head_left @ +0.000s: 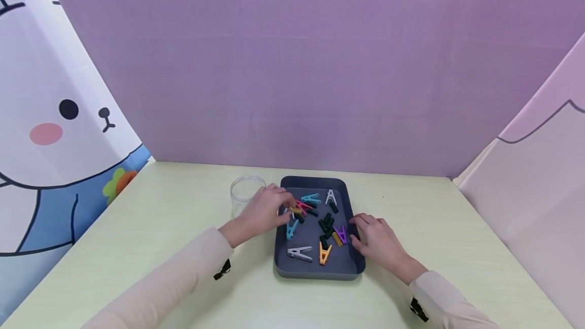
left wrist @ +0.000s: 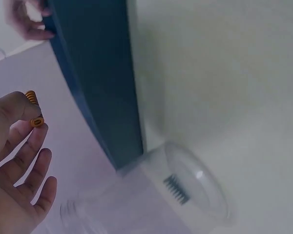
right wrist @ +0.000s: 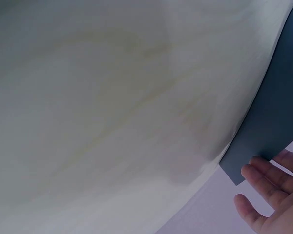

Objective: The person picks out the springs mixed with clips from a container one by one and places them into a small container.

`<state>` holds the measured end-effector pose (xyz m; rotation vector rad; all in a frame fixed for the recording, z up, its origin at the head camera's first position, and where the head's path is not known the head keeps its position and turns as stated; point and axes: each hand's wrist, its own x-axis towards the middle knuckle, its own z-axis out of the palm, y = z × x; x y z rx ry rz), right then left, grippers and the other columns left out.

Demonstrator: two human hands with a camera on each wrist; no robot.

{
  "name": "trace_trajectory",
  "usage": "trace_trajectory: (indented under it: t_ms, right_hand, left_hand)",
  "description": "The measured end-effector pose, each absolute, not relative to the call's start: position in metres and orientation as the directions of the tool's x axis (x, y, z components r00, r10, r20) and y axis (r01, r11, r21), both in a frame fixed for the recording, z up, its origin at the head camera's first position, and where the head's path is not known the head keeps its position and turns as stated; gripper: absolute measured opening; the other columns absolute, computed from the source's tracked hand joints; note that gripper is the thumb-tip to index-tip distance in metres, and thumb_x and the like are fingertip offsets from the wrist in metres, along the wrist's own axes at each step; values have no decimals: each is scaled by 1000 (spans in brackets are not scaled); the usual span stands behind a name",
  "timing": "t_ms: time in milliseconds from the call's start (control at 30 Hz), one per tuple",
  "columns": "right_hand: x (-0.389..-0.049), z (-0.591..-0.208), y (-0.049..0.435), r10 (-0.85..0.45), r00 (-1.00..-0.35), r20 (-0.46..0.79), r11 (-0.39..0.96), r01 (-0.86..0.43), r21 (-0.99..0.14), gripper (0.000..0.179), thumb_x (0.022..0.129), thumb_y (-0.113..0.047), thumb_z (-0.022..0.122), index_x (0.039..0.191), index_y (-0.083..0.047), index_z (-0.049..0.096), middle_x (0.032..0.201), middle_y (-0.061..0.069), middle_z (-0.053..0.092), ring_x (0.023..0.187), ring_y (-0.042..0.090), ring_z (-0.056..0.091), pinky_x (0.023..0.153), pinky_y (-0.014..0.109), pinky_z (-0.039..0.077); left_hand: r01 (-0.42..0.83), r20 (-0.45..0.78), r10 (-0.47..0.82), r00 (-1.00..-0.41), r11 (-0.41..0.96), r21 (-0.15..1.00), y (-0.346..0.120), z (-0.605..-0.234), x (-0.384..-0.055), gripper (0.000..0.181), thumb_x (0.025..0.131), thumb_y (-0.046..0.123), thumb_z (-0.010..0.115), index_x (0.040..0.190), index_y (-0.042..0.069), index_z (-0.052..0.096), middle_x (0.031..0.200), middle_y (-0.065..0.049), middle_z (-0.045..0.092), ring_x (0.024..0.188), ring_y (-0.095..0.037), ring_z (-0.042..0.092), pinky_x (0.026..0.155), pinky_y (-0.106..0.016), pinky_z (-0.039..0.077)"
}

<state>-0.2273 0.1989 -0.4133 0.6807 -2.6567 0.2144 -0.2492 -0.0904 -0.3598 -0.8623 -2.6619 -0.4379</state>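
Observation:
My left hand [head_left: 262, 212] is over the left side of a dark grey tray [head_left: 292, 269], pinching an orange-yellow coil spring [left wrist: 34, 109] between thumb and forefinger. In the left wrist view the other fingers are spread loosely below it. Inside the tray lie several dark green springs [head_left: 323, 225], another yellow spring [head_left: 337, 238] and plastic clips, among them a purple clip [head_left: 340, 234], an orange clip [head_left: 324, 254] and a white clip [head_left: 300, 253]. My right hand [head_left: 379, 242] rests its fingertips at the tray's right rim, fingers relaxed and holding nothing.
Just left of the tray, partly behind my left forearm, stands a clear jar [head_left: 240, 189]. One dark spring [left wrist: 176, 189] shows inside it in the left wrist view. A pale wooden table [head_left: 420, 202] meets a purple cloth wall [head_left: 320, 65] behind.

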Motion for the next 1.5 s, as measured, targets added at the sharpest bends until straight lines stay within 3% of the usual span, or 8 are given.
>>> trace_trajectory:
  t_ms: [267, 500, 833, 1500]
  right_hand:
    - [-228, -413, 199, -422, -818, 392, 876, -479, -58, 30, 76, -23, 68, 101, -7, 63, 103, 5, 64, 97, 22, 60, 81, 43, 47]
    - [-228, -414, 199, -426, -815, 393, 875, -482, -51, 30, 76, -24, 68, 101, -7, 63, 103, 5, 64, 97, 21, 60, 81, 43, 47]
    - [-227, -413, 198, -424, -818, 388, 874, -482, -60, 30, 76, -23, 68, 101, -7, 63, 104, 6, 64, 97, 22, 60, 81, 43, 47]
    - [-227, -412, 197, -429, -812, 396, 873, -485, -49, 29, 76, -23, 67, 100, -7, 63, 103, 6, 64, 96, 21, 60, 80, 43, 47]
  left_hand:
    - [561, 465, 429, -774, 805, 192, -111, -344, -258, 12, 74, 18, 69, 86, 20, 67, 80, 5, 66, 77, -12, 52, 70, -31, 43]
    - [501, 493, 338, -802, 829, 248, -133, -336, -263, 15, 75, 16, 68, 90, 16, 67, 83, 2, 66, 86, -18, 56, 78, -38, 44]
    - [453, 528, 269, -806, 854, 257, -155, -341, -270, 14, 72, 12, 66, 86, 13, 68, 82, 0, 67, 82, -21, 56, 71, -39, 43]
    - [396, 452, 255, -855, 884, 249, -166, -353, -283, 13, 71, 10, 68, 84, 13, 70, 81, 1, 66, 84, -24, 56, 71, -43, 43]
